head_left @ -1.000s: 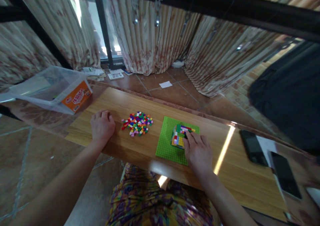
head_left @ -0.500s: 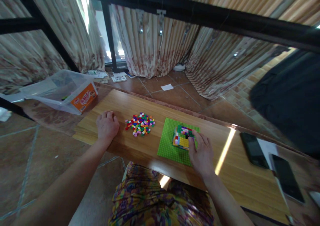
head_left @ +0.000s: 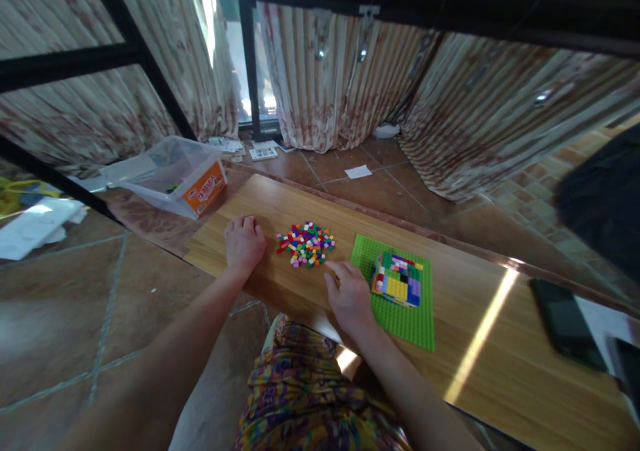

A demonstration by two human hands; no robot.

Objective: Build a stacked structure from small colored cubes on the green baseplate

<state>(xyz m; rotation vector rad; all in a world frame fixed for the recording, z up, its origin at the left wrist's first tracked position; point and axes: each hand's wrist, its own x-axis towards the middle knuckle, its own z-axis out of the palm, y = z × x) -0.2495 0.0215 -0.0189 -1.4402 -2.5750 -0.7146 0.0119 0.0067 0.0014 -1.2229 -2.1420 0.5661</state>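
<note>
Palm down on the wooden board, my left hand (head_left: pixel 245 243) rests just left of a pile of small coloured building bricks (head_left: pixel 306 243); its fingers are loosely bent and appear to hold nothing. My right hand (head_left: pixel 349 298) hovers at the lower right of the pile, index finger stretched towards it and thumb apart, with no brick visible in it. Right of that hand lies a green baseplate (head_left: pixel 405 328). A low, multicoloured brick build (head_left: pixel 397 281) with yellow, blue, purple and red parts sits on this plate.
Beyond the left end of the wooden board (head_left: pixel 480 284) stands a clear plastic bin (head_left: pixel 165 174) with an orange label. A dark phone (head_left: pixel 565 321) and white paper lie at the right end. Curtains (head_left: pixel 320 84) hang behind a dark metal frame.
My right hand has left the brick build and moved left to the loose bricks. My left hand stays beside the pile. The camera view has turned left.
</note>
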